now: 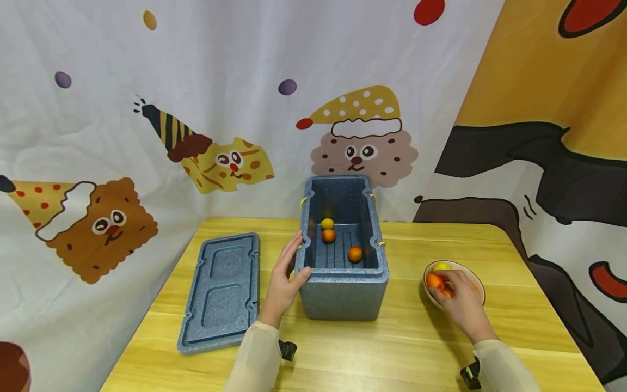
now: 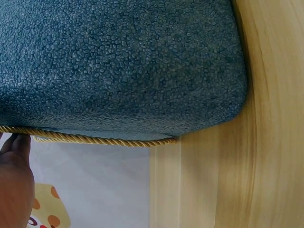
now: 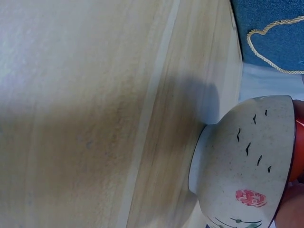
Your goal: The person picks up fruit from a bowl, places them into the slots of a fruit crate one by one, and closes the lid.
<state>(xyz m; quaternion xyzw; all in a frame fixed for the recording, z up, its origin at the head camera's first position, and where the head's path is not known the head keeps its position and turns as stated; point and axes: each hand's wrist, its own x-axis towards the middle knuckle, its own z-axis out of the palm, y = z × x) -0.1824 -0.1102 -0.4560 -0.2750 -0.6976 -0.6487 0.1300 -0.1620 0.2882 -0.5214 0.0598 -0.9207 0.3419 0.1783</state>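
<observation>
A speckled blue-grey foam box (image 1: pixel 343 296) stands lidless on the table, with two orange fruits (image 1: pixel 355 254) and a yellow fruit (image 1: pixel 327 224) on its floor. My left hand (image 1: pixel 284 280) rests along the box's left side, thumb at the front corner of the rim. In the left wrist view its fingers reach the twisted gold cord (image 2: pixel 95 138) on that side. To the right, my right hand (image 1: pixel 460 299) reaches into a patterned bowl (image 3: pixel 247 156), thumb and fingers around an orange fruit (image 1: pixel 434 281). Another yellow fruit (image 1: pixel 442 266) shows behind it in the bowl.
The box's lid (image 1: pixel 220 288) lies flat on the wooden table (image 1: pixel 416 354), left of the box. Behind the table hangs a white cloth (image 1: pixel 235 65) printed with cartoon figures. A cord handle (image 3: pixel 266 59) loops down the box's right side.
</observation>
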